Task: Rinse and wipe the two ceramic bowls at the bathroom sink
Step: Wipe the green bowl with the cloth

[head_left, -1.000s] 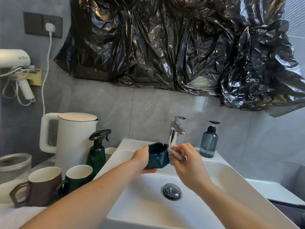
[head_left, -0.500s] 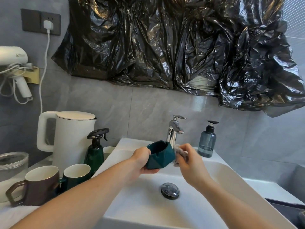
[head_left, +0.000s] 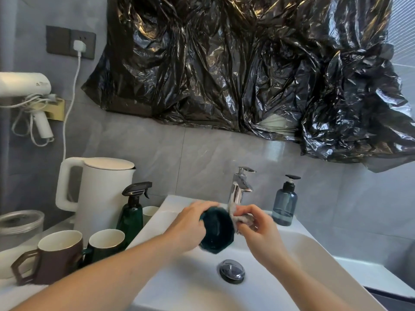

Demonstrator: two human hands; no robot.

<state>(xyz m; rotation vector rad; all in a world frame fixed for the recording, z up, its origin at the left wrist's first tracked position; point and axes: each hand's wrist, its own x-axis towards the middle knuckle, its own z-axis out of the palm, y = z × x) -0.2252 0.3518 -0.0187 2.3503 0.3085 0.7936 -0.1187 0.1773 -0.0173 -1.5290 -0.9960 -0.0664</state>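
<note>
1. While it is being held above the white sink (head_left: 314,254), the dark teal ceramic bowl (head_left: 216,232) is sitting between the two hands, tipped so its faceted outside is facing the camera, just in front of the chrome faucet (head_left: 240,187).
2. Left hand (head_left: 190,225): fingers are curling around the bowl's left side and top edge, closing on it in a firm grasp.
3. Right hand (head_left: 258,230): fingers are pinching a small grey-white cloth (head_left: 241,217), pressing it against the bowl's upper right edge; the hand is narrowly closed on the cloth.
4. Drain stopper (head_left: 231,270): lying in the basin, below the bowl and apart from it.
5. Soap dispenser (head_left: 285,202): blue-grey, standing on the sink's back ledge, right of the faucet.
6. Bench (head_left: 22,292), left of the sink, is carrying: a green spray bottle (head_left: 132,212), a white kettle (head_left: 101,194), a brown mug (head_left: 58,257), a dark green mug (head_left: 105,244), and a clear lidded jar (head_left: 20,225).
7. A second bowl is not identifiable with certainty.
</note>
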